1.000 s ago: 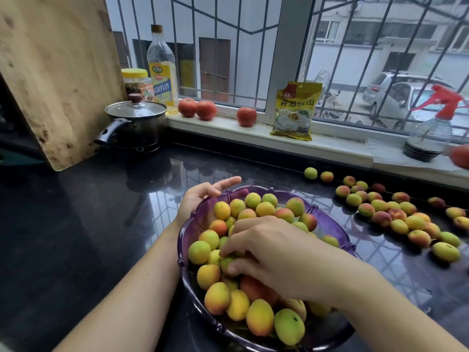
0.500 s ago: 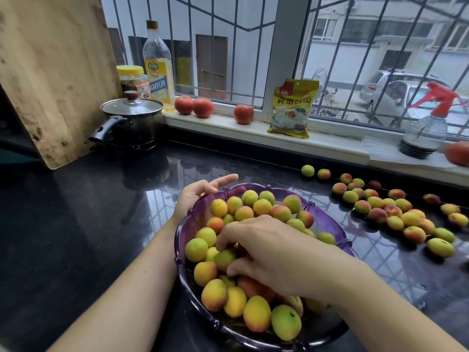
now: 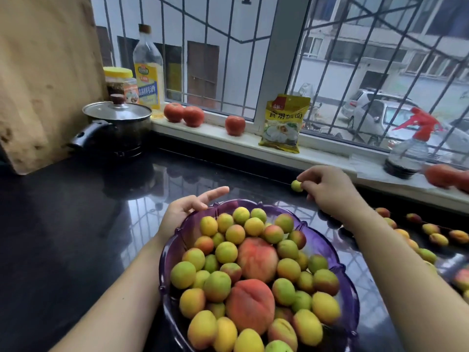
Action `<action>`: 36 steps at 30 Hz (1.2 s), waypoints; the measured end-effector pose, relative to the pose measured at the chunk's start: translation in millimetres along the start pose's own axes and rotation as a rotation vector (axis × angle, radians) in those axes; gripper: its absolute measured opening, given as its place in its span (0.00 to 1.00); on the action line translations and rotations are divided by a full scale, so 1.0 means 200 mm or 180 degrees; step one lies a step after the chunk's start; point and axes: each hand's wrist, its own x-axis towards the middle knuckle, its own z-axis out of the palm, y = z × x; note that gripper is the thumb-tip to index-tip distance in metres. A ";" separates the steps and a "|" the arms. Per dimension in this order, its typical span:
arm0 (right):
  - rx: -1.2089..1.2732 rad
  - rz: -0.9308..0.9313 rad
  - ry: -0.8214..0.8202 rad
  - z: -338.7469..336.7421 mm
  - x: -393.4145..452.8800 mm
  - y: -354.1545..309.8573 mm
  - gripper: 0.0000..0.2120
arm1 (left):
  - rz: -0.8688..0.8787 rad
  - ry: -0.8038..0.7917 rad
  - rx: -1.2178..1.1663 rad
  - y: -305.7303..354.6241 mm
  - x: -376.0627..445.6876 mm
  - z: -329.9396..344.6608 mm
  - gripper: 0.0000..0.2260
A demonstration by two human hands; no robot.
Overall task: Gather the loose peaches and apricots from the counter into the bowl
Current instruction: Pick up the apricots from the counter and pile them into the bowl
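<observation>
Right hand pinching a small green apricot on the counter, left hand steadying the bowl.

The right hand (image 3: 330, 190) reaches past the bowl, thumb and fingertips closed on a green apricot (image 3: 296, 185) that sits on the black counter (image 3: 63, 224) near the windowsill (image 3: 228, 141). The left hand (image 3: 185, 209) rests against the far left rim of the purple bowl (image 3: 340, 273), fingers loosely spread and holding nothing. The bowl is heaped with apricots and two larger peaches (image 3: 256, 259). More loose fruit (image 3: 431, 232) lies on the counter to the right of the right forearm.
</observation>
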 end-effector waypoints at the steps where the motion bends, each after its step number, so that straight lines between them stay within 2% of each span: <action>1: -0.0296 0.0165 -0.0050 0.04 0.10 0.05 0.08 | -0.0004 0.0025 0.0001 0.00 0.00 0.00 0.28; 5: -0.1934 -0.0023 -0.0491 0.23 0.34 0.15 0.21 | -0.0033 0.0072 -0.0074 0.01 -0.01 0.00 0.27; 8: -0.2659 -0.0327 -0.0647 0.32 0.40 0.14 0.26 | -0.0030 0.0060 -0.0067 0.01 -0.01 0.00 0.27; 13: -0.3374 -0.0572 -0.0898 0.37 0.49 0.17 0.22 | -0.0079 0.0111 -0.0074 0.02 0.00 0.00 0.28; 16: -0.3552 -0.0698 -0.0540 0.37 0.49 0.19 0.17 | -0.0062 0.0112 -0.0043 0.01 0.00 0.00 0.28; 18: -0.3523 -0.0610 -0.0259 0.37 0.48 0.20 0.15 | -0.0056 0.0106 -0.0055 0.01 0.00 0.01 0.28; 23: -0.3186 -0.0003 -0.0297 0.35 0.48 0.28 0.16 | -0.0049 0.0070 -0.0081 0.01 0.00 0.01 0.28; 29: -0.2778 -0.0196 -0.0677 0.32 0.49 0.25 0.13 | -0.0025 0.0032 -0.0030 0.00 0.01 0.00 0.29; 33: -0.1769 -0.0204 -0.0307 0.24 0.39 0.15 0.13 | -0.0024 0.0023 -0.0010 0.00 0.02 -0.01 0.29; 36: -0.0303 0.0113 0.0061 0.10 0.28 0.03 0.08 | -0.0021 0.0051 0.0011 0.00 0.01 0.00 0.29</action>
